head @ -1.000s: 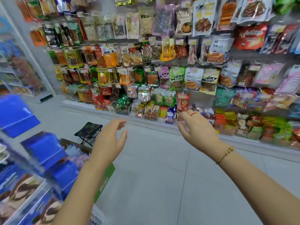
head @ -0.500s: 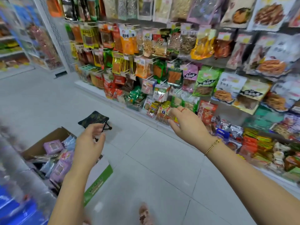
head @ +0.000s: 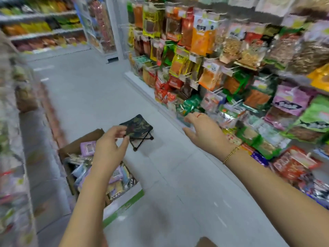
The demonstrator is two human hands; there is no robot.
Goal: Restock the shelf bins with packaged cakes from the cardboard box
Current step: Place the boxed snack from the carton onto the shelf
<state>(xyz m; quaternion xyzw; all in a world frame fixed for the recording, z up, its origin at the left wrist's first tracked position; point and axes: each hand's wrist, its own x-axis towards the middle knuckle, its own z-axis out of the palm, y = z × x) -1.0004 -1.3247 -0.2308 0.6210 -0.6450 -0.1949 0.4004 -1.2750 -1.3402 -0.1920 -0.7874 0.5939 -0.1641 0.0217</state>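
**Both hands empty above the open box in a shop aisle**

Head view. The left hand [head: 108,148] hangs over the far end of the cardboard box [head: 83,139]; its fingers are loosely curved, the thumb set apart from them, and they hold nothing. The right hand [head: 206,132] reaches forward, palm down, fingers relaxed and slightly spread, also holding nothing. A gold bracelet [head: 230,155] circles its wrist.

The box stands open on the grey floor [head: 187,184], beside the blurred shelving [head: 16,157] at the left edge. The packaged cakes [head: 87,148], purple and pale wrappers, lie loosely heaped inside it, partly hidden by the left forearm.

A small folding stool [head: 140,127] with a dark patterned seat stands on the floor just beyond the box, between the two hands. The rack of hanging snack packets [head: 231,72] fills the right side, near the right hand.
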